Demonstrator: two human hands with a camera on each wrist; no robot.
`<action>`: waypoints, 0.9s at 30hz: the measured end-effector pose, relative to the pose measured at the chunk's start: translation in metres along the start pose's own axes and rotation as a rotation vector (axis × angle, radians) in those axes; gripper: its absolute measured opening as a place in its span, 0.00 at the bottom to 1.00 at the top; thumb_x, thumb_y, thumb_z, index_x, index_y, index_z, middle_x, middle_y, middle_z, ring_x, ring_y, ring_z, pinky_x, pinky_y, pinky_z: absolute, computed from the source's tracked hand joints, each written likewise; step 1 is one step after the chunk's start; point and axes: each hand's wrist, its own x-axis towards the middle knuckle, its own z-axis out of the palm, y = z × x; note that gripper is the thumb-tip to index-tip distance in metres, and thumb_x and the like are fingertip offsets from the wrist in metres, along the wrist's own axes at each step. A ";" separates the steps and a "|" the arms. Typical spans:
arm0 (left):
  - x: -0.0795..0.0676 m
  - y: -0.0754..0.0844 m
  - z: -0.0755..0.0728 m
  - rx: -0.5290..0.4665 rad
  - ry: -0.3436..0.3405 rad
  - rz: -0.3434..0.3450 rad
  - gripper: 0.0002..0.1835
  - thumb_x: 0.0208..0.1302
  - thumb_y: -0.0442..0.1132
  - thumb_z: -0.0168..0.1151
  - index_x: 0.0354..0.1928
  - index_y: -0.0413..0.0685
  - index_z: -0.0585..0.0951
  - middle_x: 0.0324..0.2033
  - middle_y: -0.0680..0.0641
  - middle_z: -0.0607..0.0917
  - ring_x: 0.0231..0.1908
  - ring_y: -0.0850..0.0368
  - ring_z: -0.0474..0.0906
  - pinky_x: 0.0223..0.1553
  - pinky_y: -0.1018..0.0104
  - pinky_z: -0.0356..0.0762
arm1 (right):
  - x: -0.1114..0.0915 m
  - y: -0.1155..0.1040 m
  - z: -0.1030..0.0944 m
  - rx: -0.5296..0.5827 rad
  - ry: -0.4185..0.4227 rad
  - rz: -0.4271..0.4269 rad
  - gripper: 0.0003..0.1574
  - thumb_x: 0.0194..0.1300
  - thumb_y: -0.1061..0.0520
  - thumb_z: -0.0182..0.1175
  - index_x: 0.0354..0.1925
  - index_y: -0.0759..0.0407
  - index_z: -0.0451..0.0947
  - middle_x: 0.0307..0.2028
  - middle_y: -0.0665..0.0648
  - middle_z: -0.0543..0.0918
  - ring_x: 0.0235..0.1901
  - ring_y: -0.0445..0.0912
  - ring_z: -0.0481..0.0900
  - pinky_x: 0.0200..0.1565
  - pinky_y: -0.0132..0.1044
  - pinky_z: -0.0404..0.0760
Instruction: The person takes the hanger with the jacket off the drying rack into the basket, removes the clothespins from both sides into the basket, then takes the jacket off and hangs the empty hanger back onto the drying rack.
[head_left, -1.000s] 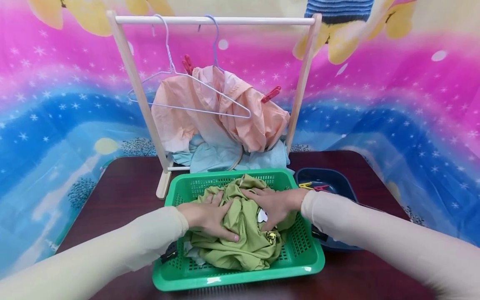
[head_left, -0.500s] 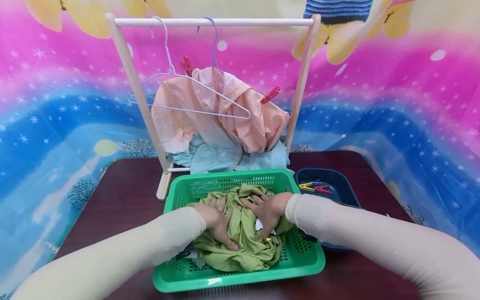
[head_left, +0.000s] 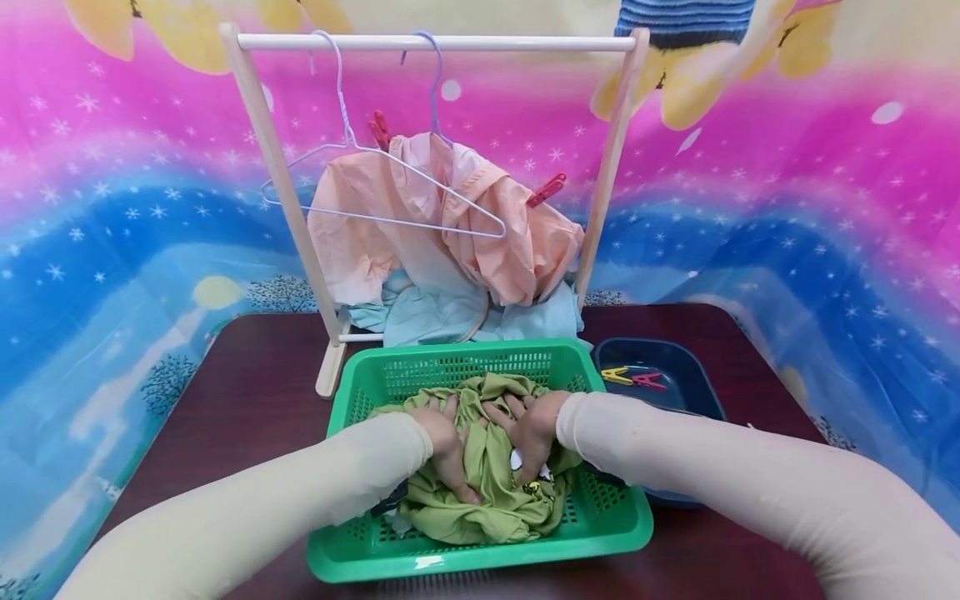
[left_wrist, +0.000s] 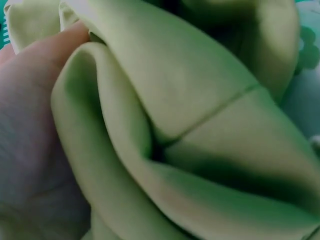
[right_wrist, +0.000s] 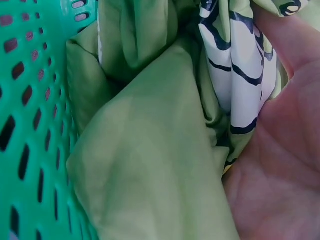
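Sleeves [head_left: 262,508] reach in closer together than a second ago, and the left hand [head_left: 447,454] and right hand [head_left: 536,433] have sunk deeper into the green garment [head_left: 491,475], bunched inside the green basket [head_left: 525,553]. Fingers of both hands spread apart against the cloth; some tips are buried in folds, so I cannot tell whether they pinch it. Beyond, a peach garment [head_left: 498,267] hangs from the rack [head_left: 510,42].

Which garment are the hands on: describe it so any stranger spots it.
On the dark table, in front of the wooden rack, sits a green basket. Inside lies a crumpled olive-green garment. Its colour and white print set it apart from the pale cloth beside it and the peach garment hanging behind.
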 end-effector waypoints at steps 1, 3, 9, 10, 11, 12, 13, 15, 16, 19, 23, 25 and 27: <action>0.000 0.001 0.000 0.005 0.000 -0.005 0.59 0.48 0.83 0.60 0.80 0.72 0.51 0.82 0.52 0.39 0.82 0.46 0.37 0.76 0.41 0.55 | 0.000 -0.001 0.000 -0.001 0.002 0.002 0.69 0.58 0.21 0.60 0.80 0.30 0.28 0.82 0.49 0.42 0.82 0.49 0.45 0.76 0.48 0.61; -0.001 0.003 0.001 -0.010 0.006 -0.001 0.59 0.49 0.81 0.61 0.80 0.74 0.50 0.82 0.51 0.39 0.82 0.45 0.37 0.76 0.41 0.55 | 0.000 -0.001 0.002 -0.004 0.003 0.005 0.69 0.58 0.21 0.60 0.80 0.31 0.28 0.82 0.50 0.42 0.82 0.50 0.45 0.76 0.48 0.61; 0.000 0.007 0.007 -0.083 0.046 0.021 0.59 0.49 0.76 0.67 0.79 0.78 0.48 0.82 0.48 0.39 0.81 0.41 0.35 0.74 0.38 0.58 | 0.001 -0.004 0.004 0.007 0.005 0.004 0.70 0.58 0.23 0.62 0.81 0.33 0.28 0.83 0.52 0.40 0.82 0.51 0.43 0.77 0.49 0.57; 0.000 0.008 0.008 -0.092 0.053 0.018 0.59 0.49 0.76 0.68 0.79 0.78 0.48 0.82 0.48 0.39 0.81 0.40 0.35 0.74 0.37 0.59 | 0.001 -0.004 0.005 0.013 0.006 0.008 0.70 0.58 0.23 0.62 0.81 0.33 0.28 0.83 0.52 0.40 0.82 0.51 0.43 0.77 0.49 0.57; 0.000 0.008 0.008 -0.098 0.058 0.012 0.58 0.49 0.75 0.68 0.79 0.78 0.48 0.82 0.48 0.39 0.81 0.40 0.34 0.74 0.37 0.59 | 0.002 -0.005 0.005 0.018 0.008 0.013 0.70 0.58 0.23 0.63 0.81 0.33 0.29 0.83 0.52 0.40 0.82 0.51 0.43 0.77 0.48 0.57; 0.000 0.009 0.009 -0.104 0.062 0.006 0.58 0.49 0.75 0.69 0.79 0.78 0.49 0.82 0.48 0.39 0.81 0.40 0.34 0.74 0.36 0.58 | 0.002 -0.005 0.005 0.022 0.008 0.018 0.71 0.58 0.24 0.63 0.81 0.33 0.28 0.83 0.52 0.40 0.82 0.51 0.43 0.77 0.49 0.57; 0.000 0.010 0.009 -0.107 0.064 -0.001 0.58 0.49 0.75 0.69 0.79 0.78 0.49 0.82 0.47 0.39 0.81 0.40 0.34 0.74 0.36 0.58 | 0.002 -0.006 0.006 0.022 0.009 0.024 0.71 0.58 0.24 0.63 0.81 0.33 0.29 0.83 0.52 0.40 0.82 0.51 0.43 0.77 0.49 0.58; 0.001 0.012 0.010 -0.095 0.069 -0.018 0.58 0.49 0.75 0.69 0.80 0.77 0.49 0.82 0.47 0.39 0.81 0.40 0.34 0.74 0.36 0.58 | 0.002 -0.007 0.007 0.022 0.011 0.034 0.71 0.58 0.24 0.63 0.81 0.33 0.29 0.82 0.51 0.41 0.82 0.52 0.43 0.77 0.49 0.58; 0.001 0.013 0.010 -0.087 0.071 -0.026 0.58 0.50 0.75 0.69 0.80 0.76 0.50 0.82 0.47 0.39 0.81 0.40 0.34 0.74 0.36 0.57 | 0.003 -0.008 0.008 0.021 0.011 0.038 0.71 0.58 0.24 0.63 0.81 0.33 0.28 0.82 0.51 0.41 0.82 0.52 0.43 0.77 0.50 0.58; 0.001 0.016 0.011 -0.051 0.072 -0.045 0.58 0.51 0.75 0.67 0.80 0.74 0.50 0.82 0.47 0.39 0.81 0.40 0.34 0.74 0.36 0.57 | 0.004 -0.010 0.010 0.011 0.018 0.053 0.71 0.58 0.23 0.63 0.81 0.33 0.28 0.82 0.51 0.41 0.82 0.52 0.43 0.77 0.52 0.58; 0.001 0.018 0.011 -0.023 0.078 -0.061 0.58 0.51 0.75 0.67 0.80 0.77 0.47 0.82 0.46 0.40 0.81 0.39 0.36 0.73 0.34 0.58 | 0.005 -0.013 0.011 -0.014 0.034 0.070 0.72 0.57 0.22 0.63 0.81 0.33 0.28 0.82 0.51 0.42 0.82 0.52 0.44 0.77 0.55 0.58; 0.001 0.020 0.011 -0.003 0.083 -0.070 0.58 0.51 0.76 0.66 0.80 0.78 0.46 0.82 0.46 0.40 0.81 0.39 0.36 0.72 0.33 0.58 | 0.006 -0.014 0.012 -0.023 0.040 0.076 0.72 0.56 0.21 0.63 0.81 0.33 0.29 0.82 0.51 0.42 0.82 0.52 0.44 0.76 0.57 0.57; 0.001 0.022 0.010 0.023 0.086 -0.081 0.58 0.51 0.77 0.65 0.80 0.78 0.46 0.82 0.46 0.40 0.81 0.39 0.37 0.72 0.33 0.60 | 0.007 -0.014 0.012 -0.024 0.042 0.080 0.72 0.56 0.22 0.63 0.81 0.33 0.29 0.82 0.51 0.42 0.82 0.52 0.44 0.76 0.58 0.57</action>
